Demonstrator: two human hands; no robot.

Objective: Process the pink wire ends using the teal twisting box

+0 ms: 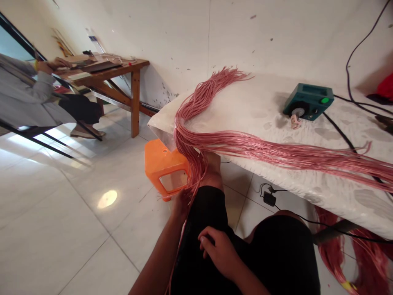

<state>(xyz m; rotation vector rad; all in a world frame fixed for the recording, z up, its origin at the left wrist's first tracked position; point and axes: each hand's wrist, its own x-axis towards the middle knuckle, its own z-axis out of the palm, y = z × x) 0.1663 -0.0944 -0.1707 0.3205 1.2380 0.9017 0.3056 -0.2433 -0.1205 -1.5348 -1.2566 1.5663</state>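
L hand [181, 205] clamped round pink wire bundle [245, 147], fingers tight together; bundle runs across white-sheeted table [264, 102] to near right. R hand [217, 252] on black trousers [276, 254], fingers loosely apart, empty. Even, firm L grip looks best vs tangles.

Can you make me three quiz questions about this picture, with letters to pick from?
1. Where is the orange stool? A on the floor by the white table; B on top of the white table; C under the wooden table.
2. What colour is the button on the teal box? A red; B yellow; C green.
3. What is the left hand doing? A lying on a leg; B holding the pink cords; C pressing the button.
Answers: 1 A, it stands on the floor. 2 C, the button looks green. 3 B, the cords run into that hand.
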